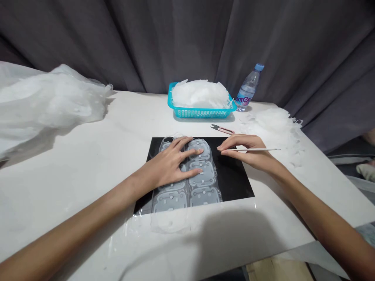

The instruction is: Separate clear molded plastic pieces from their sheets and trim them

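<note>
My left hand (170, 162) lies with spread fingers on a translucent moulded plastic sheet (202, 175), which has two columns of rounded, lidlike shapes. Part of the sheet is hidden under that hand. Beneath it is a black rectangular mat (234, 179), and the sheet's near end reaches past the mat's front edge. To the right of the sheet, my right hand (252, 150) pinches a thin white stick-like tool (268, 149) between thumb and fingers. The tool's working tip is too small to make out.
Thread snips (223, 129) lie just behind the mat. Farther back stand a turquoise basket (202, 113) heaped with whitish translucent pieces and a water bottle (247, 88). More such pieces (272, 123) are piled at the right. Translucent plastic sheeting (58, 101) covers the left back.
</note>
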`<state>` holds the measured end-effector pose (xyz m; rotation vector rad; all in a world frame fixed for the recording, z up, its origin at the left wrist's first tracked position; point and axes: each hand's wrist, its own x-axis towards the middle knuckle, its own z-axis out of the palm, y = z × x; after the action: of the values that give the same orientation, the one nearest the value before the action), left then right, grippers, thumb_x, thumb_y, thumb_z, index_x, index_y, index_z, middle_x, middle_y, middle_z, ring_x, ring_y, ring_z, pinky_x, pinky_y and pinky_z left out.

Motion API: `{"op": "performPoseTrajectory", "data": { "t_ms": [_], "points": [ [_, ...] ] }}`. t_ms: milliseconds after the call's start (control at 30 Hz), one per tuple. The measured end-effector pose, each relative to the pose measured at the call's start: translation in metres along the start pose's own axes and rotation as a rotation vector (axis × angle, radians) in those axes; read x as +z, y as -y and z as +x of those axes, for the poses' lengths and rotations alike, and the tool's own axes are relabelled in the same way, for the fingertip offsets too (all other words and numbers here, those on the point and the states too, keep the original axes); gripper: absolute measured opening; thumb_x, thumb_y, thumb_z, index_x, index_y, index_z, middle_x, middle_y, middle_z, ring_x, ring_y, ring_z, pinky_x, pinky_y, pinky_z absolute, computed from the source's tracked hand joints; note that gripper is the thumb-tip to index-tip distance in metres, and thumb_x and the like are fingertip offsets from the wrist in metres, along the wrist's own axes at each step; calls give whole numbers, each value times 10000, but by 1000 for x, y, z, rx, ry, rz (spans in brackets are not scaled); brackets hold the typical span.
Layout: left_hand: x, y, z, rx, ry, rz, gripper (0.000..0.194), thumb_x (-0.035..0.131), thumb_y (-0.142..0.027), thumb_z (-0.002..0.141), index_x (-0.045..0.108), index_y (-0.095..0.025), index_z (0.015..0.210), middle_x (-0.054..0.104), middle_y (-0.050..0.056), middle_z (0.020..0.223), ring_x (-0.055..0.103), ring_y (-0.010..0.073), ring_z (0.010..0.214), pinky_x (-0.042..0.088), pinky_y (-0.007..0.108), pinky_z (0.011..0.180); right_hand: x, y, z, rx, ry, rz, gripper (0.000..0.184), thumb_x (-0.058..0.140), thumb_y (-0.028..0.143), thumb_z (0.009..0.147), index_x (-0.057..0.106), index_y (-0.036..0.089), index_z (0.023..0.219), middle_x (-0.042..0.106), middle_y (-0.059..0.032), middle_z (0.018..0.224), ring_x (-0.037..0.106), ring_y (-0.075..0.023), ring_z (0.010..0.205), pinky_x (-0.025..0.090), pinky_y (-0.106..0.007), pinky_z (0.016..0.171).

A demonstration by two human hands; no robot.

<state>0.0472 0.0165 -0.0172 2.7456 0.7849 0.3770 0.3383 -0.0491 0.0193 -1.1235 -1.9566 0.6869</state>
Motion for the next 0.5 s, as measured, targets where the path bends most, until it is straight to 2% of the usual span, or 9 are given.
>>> {"op": "performPoseTrajectory", "data": {
  "t_ms": [300, 500],
  "points": [
    [0, 0, 1, 2, -6, -17, 647, 597, -682, 989, 597, -297, 1508, 376, 146, 1690, 337, 431, 1566, 374, 656, 1241, 31, -15, 1, -112, 171, -17, 150, 647, 325, 1050, 758, 226, 1069, 788, -68, 1097, 743, -216, 1036, 592, -370, 961],
    [3, -2, 1, -3, -15, 1, 654, 605, -682, 984, 623, -256, 1480, 388, 177, 1676, 355, 431, 1562, 378, 641, 1242, 36, -17, 1, -213, 213, -89, 159, 576, 282, 1084, 719, 227, 1128, 762, -71, 1119, 717, -211, 1075, 586, -378, 969]
  ]
}}
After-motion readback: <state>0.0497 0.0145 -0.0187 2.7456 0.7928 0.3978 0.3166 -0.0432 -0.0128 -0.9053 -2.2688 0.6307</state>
